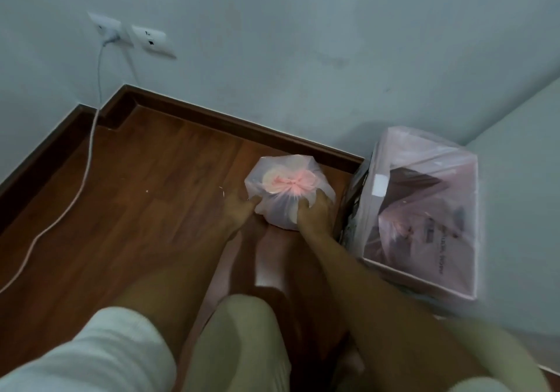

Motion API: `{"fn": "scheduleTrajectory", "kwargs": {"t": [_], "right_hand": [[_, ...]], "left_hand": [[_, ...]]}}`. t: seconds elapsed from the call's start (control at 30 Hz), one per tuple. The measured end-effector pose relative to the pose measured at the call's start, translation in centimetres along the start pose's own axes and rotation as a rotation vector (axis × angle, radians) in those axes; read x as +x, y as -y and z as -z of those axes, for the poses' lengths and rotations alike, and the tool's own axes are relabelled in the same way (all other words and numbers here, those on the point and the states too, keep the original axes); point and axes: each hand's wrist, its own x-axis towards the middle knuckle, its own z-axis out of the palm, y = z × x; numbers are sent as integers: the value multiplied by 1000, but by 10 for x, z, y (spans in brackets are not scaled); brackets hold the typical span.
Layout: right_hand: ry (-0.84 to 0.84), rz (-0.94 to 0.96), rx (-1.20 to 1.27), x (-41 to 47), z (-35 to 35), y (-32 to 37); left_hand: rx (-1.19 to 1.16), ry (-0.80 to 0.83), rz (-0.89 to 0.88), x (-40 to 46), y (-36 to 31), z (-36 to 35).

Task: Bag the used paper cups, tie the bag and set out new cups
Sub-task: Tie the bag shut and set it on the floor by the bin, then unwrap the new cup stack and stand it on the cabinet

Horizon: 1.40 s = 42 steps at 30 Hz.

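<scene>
A small translucent pink-white plastic bag point(285, 179) sits on the wooden floor near the wall, its mouth gathered into a pink knot on top. Pale round shapes show through the plastic; I cannot tell them apart as cups. My left hand point(239, 207) touches the bag's left lower side with its fingers against the plastic. On the bag's right side my right hand point(315, 210) is curled into the plastic and grips it. Both forearms reach forward from the bottom of the view.
A box-shaped bin lined with a pink plastic bag point(424, 210) stands right of the small bag, against the wall. A white cable point(88, 161) runs from the wall sockets point(133, 35) down across the wooden floor point(136, 210) at left. My knees fill the bottom.
</scene>
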Motion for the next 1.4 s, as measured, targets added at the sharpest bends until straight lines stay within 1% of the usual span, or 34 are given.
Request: {"fn": "scheduleTrajectory", "kwargs": {"t": [0.13, 0.27, 0.33, 0.43, 0.57, 0.67, 0.8, 0.93, 1.13, 1.17, 1.4], "right_hand": [[157, 33, -61, -58, 72, 60], [193, 29, -103, -123, 159, 128], [200, 12, -127, -150, 195, 156], [192, 4, -88, -195, 251, 200], [133, 29, -38, -254, 315, 247], [73, 56, 13, -289, 355, 263], [13, 70, 45, -319, 400, 268], [-67, 140, 57, -343, 456, 263], [-173, 170, 103, -350, 554, 233], [-183, 169, 110, -350, 561, 230], [-244, 205, 136, -344, 668, 176]], "left_hand": [[70, -4, 8, -70, -76, 38], [126, 40, 11, -146, -157, 69], [155, 52, 9, -182, -190, 83], [228, 88, -14, -238, -250, 111], [295, 125, -58, -304, -327, 142], [367, 167, -118, -344, -374, 152], [411, 212, -206, -378, -409, 149], [466, 279, -289, -410, -438, 124], [485, 355, -399, -463, -488, 56], [487, 355, -405, -465, -493, 51], [482, 344, -488, -524, -541, -41]]}}
